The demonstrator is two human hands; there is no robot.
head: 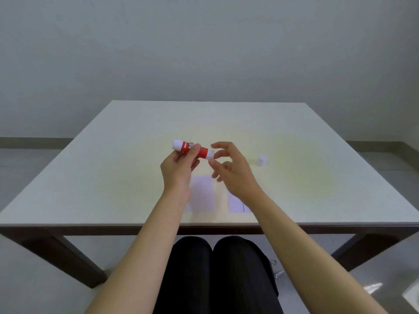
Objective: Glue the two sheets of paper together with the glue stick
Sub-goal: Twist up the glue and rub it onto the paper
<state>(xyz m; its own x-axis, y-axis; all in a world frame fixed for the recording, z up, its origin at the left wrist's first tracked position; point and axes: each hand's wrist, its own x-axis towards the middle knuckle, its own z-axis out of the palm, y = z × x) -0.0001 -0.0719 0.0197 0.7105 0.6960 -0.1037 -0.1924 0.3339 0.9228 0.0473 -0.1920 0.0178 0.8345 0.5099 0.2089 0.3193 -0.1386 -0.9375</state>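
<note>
Presently left hand (pixel 179 165) pinches glue stick (pixel 192 149) level, exposed end rightward; right hand (pixel 231 171) spread beside it. Cap (pixel 262 160) stands apart on worktop (pixel 317 177); two sheets (pixel 203 193) lie below, unglued.

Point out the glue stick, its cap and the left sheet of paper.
glue stick (pixel 190 150), head view: on its red label.
cap (pixel 262 160), head view: on its white side wall.
left sheet of paper (pixel 202 193), head view: on its bare middle.

Even, soft indoor light, moderately bright. Pale surface (pixel 294 137) washed out, yellowish cast at centre. Paper sheets (pixel 201 191) low contrast, nearly lost in glare. Right hand (pixel 229 168) motion-blurred at fingers. Shadows faint. Wide-angle stretch toward edges. Bright reflection on floor (pixel 374 287), lower right.
</note>
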